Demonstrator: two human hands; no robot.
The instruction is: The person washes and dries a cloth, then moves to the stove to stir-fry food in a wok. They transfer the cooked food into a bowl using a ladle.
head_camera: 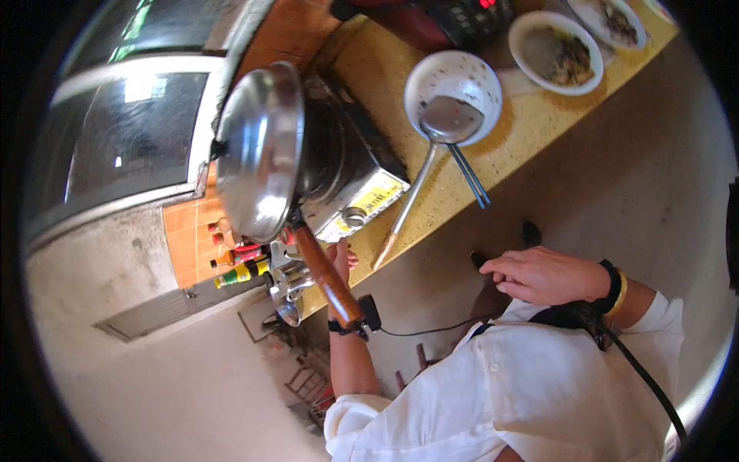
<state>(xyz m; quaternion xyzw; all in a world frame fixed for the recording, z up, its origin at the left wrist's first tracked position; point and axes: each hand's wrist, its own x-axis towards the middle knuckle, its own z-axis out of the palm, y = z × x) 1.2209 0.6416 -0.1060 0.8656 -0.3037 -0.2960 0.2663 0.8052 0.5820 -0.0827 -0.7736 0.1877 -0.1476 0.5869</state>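
Note:
My left hand (344, 260) is at the stove's front edge, partly hidden behind the wok's wooden handle (330, 280); whether it holds anything cannot be told. The wok, with a domed steel lid (254, 156), stands on a gas stove (375, 196) with a front knob (354, 216). My right hand (542, 277) is in front of my body, fingers loosely bent, nothing seen in it. On the counter, a long-handled ladle (450, 120) rests in a stained white bowl (424, 75), its handle lying over the counter. A pair of blue chopsticks (470, 176) sticks out beside it.
A bowl of food (568, 58) and another dish (618, 23) stand on the yellow counter (462, 190) at upper right. A dark appliance (462, 23) stands behind. Bottles (236, 276) and a steel pot (288, 280) are left of the stove. A cable (427, 334) hangs near my left wrist.

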